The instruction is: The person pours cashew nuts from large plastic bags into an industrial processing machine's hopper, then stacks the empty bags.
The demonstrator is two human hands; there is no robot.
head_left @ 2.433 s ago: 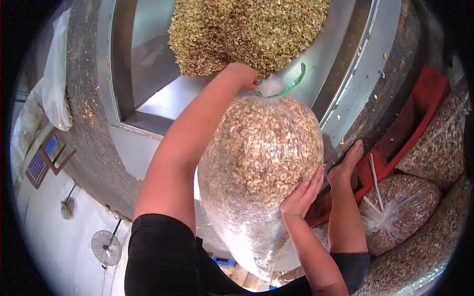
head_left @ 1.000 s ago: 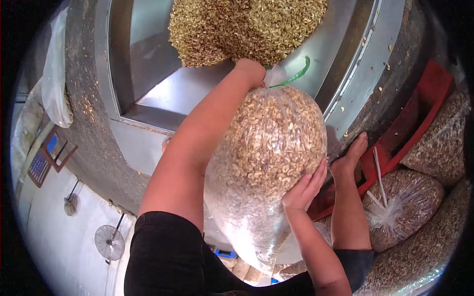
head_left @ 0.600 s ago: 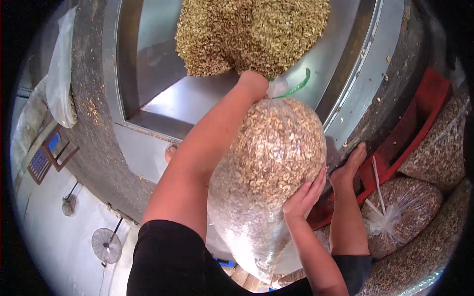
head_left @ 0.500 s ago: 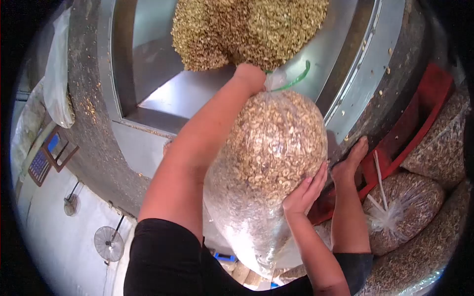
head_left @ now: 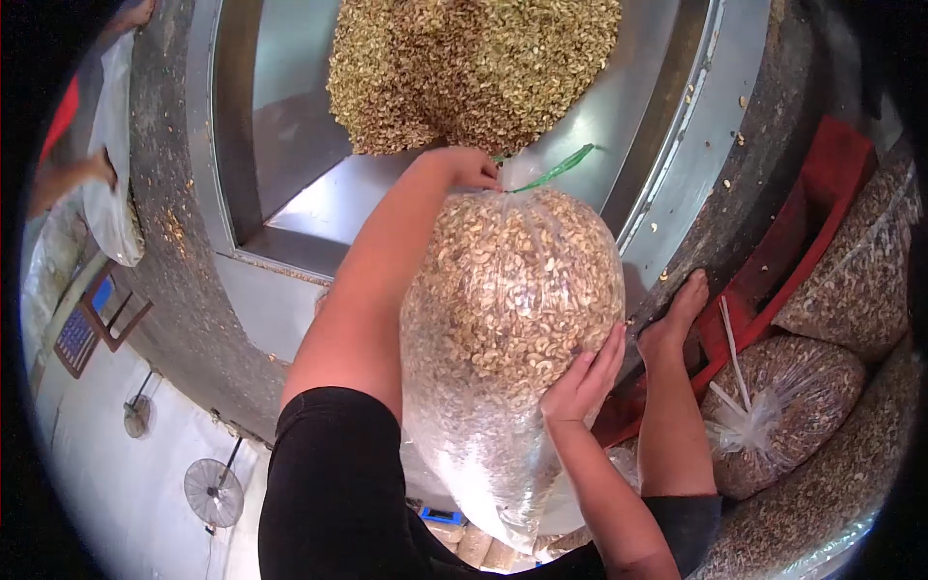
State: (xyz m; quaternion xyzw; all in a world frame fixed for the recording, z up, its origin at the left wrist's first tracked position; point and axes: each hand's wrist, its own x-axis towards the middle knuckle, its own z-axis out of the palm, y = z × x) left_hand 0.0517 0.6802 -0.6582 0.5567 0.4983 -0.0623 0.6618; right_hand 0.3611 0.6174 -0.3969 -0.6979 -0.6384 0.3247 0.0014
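A large clear bag full of cashew pieces (head_left: 527, 290) fills the middle of the view. Its neck is gathered at the top, with a green tie (head_left: 561, 170) around it. The fingers of my left hand (head_left: 474, 169) are closed on the neck beside the tie. Against the bag's lower right side lies my right hand (head_left: 587, 380), palm on the plastic and fingers stretched out. Behind the neck, a big heap of nuts (head_left: 474, 72) lies in a metal tray (head_left: 314, 126).
A bare foot (head_left: 684, 307) is right of the bag, near a red frame (head_left: 826, 208). Tied bags of nuts (head_left: 788, 411) stand at the right. Another person's hand (head_left: 100, 169) touches hanging plastic (head_left: 116, 217) at the left. Fans (head_left: 214, 492) are at the lower left.
My left hand has shifted slightly left and down along with the bag's neck, and the green tie shows more fully. Another person's arm and red clothing have come into view at the left.
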